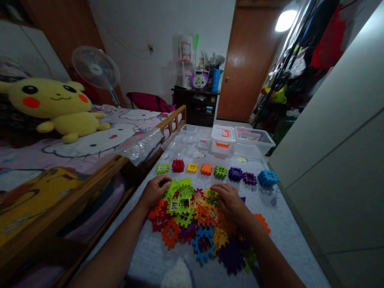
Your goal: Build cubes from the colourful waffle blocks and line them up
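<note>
Plastic interlocking pieces (199, 214), many colours, heaped and overlapping on the near part of a cloth-covered tabletop (288, 228). Far left: yellow plush toy (69, 125) on a bed (132, 128) with pink printed bedding; standing fan (95, 69) behind. Wooden rail (99, 172) between bed and tabletop. Left grip (153, 193): at the heap's far left edge, beside lime-green pieces, with bent fingers; closed on one or not, cannot tell. Beyond the heap, row of small stacks (206, 169), lime, red, yellow, orange, green, indigo, purple, blue. Behind the row, clear lidded box (222, 138) with orange clips, next to an open clear bin (255, 138). Right grip (231, 199): over the heap's right side, near yellow and green pieces; gripping or merely touching, cannot tell. Farther right: brown door (244, 68), hanging clothes (327, 46), pale panel (339, 140).
</note>
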Demonstrator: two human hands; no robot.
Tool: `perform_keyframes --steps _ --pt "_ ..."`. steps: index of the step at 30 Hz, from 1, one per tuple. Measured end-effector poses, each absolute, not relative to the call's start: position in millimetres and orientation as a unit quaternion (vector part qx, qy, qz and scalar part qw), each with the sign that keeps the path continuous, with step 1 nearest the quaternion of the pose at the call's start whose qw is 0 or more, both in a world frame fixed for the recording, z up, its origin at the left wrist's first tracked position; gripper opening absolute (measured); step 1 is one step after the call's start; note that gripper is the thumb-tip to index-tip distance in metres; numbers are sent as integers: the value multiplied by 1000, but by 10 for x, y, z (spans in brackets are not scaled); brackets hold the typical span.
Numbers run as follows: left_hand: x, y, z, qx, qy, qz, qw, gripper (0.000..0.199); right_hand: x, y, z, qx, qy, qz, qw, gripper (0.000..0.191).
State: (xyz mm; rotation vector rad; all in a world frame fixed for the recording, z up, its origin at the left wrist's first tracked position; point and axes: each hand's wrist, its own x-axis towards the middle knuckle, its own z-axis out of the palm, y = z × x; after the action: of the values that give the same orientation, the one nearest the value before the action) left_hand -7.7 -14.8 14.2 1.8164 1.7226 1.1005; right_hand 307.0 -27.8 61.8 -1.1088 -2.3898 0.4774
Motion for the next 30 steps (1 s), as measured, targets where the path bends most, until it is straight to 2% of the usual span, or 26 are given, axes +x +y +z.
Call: perform_keyframes --steps 3,7,10,13,18,23,28,30 --pt "-69 -156 163 650 617 393 208 23 3068 -383 782 -361 -875 216 240 26" --pt "-63 -166 179 649 614 396 212 22 2971 -589 1031 -303 -902 262 162 12" --pt "-68 -163 167 653 610 398 208 21 2901 -695 1121 -286 -918 259 96 19" --pt "-76 -157 155 655 610 398 203 21 2903 -751 1154 -294 -921 248 65 26" --pt "-64 -164 176 654 614 393 200 22 3024 -880 1182 -323 -917 230 37 17" --pt "-54 -169 196 657 617 386 198 23 3036 -1083 1073 -333 -915 223 37 28" --pt "-65 -159 186 652 621 383 204 25 2947 -1157 857 -331 -928 169 36 3" --pt "-64 -157 185 654 620 382 205 25 2937 -1153 824 -333 -927 166 51 5"
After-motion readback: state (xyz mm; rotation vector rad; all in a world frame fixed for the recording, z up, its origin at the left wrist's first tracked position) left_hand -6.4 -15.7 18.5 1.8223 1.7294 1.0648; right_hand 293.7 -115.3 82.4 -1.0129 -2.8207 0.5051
